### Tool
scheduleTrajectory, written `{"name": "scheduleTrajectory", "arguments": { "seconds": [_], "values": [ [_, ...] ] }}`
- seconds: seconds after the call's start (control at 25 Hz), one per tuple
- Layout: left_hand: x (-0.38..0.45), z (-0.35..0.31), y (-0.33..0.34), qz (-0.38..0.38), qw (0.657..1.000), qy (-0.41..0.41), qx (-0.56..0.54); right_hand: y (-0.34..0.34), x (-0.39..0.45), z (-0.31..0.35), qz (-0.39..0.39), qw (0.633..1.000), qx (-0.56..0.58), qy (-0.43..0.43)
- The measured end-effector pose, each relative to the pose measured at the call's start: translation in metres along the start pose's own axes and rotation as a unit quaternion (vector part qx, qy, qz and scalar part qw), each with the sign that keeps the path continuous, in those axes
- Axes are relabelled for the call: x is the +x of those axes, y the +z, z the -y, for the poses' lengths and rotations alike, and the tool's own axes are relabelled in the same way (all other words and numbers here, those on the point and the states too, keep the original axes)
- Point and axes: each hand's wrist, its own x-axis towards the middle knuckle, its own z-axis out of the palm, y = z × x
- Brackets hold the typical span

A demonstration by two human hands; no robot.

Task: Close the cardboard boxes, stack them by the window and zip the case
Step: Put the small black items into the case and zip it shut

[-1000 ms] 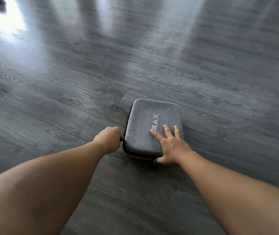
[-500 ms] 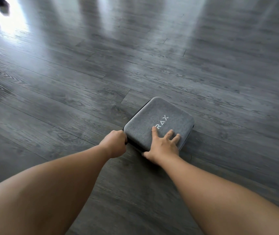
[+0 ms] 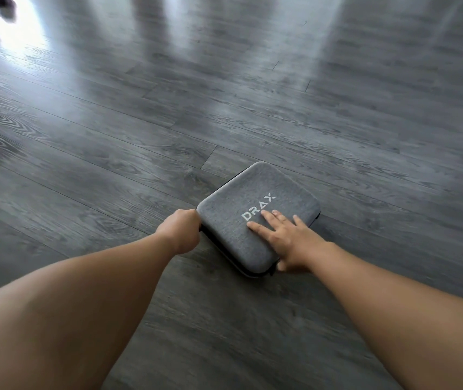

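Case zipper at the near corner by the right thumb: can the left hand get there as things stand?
Probably yes. The left hand is curled at the case's left corner; the near edge is bare floor side. The right hand lies flat on the lid.

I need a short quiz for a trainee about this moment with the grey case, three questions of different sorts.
1. True or false: the right hand lies flat on the grey case.
2. Where is the left hand? A) at the case's left corner B) resting on the floor, away from the case
3. Fill in: the case's lid reads ____.

Key: 1 true. 2 A. 3 DRAX.
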Motion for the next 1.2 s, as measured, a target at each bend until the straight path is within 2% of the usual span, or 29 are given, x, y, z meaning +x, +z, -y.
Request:
{"name": "scheduleTrajectory", "arguments": {
  "seconds": [0.2,0.4,0.48,0.68,0.8,0.92,1.04,1.2],
  "values": [
    [0.000,-0.001,-0.002,-0.011,1.000,-0.013,-0.019,-0.004,0.007,0.007,0.020,0.999,0.034,0.019],
    [-0.005,-0.014,0.004,0.015,0.999,0.030,-0.021,-0.007,0.019,0.035,-0.014,0.994,0.042,0.096],
    [-0.006,-0.015,0.007,0.013,1.000,0.024,-0.014,-0.006,0.025,0.047,-0.027,0.992,0.038,0.121],
    [-0.006,-0.006,-0.001,-0.001,1.000,-0.012,-0.016,-0.008,0.023,0.032,-0.049,0.995,0.012,0.085],
    [-0.006,-0.002,-0.002,-0.001,1.000,-0.003,-0.024,0.000,0.017,0.010,-0.020,0.997,0.000,0.078],
    [-0.005,0.002,0.000,0.000,1.000,0.004,-0.025,0.010,0.015,0.005,-0.009,0.994,0.058,0.089],
    [-0.003,0.005,0.002,-0.012,0.999,0.012,-0.036,0.009,0.017,0.010,-0.021,0.993,0.053,0.101],
    [-0.005,0.010,0.004,-0.014,0.999,0.029,-0.036,0.002,0.028,0.030,-0.024,0.981,0.089,0.171]
  ]
}}
